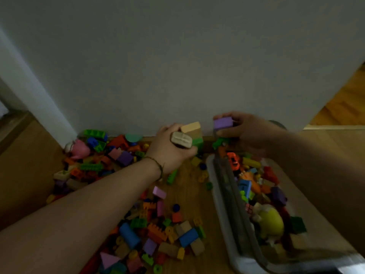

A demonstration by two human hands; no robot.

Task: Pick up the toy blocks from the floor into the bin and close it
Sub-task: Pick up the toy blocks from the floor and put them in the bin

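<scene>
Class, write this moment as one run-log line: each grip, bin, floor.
left grip: holds wooden blocks | right grip: pinches purple block | bin: open, partly filled | floor blocks: many remain

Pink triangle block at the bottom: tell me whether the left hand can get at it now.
Probably not yet. The pink triangle lies uncovered, with nothing on top of it, but the left hand already holds a tan block and others, so it has no free grip.

No legible text or labels anywhere.
</scene>
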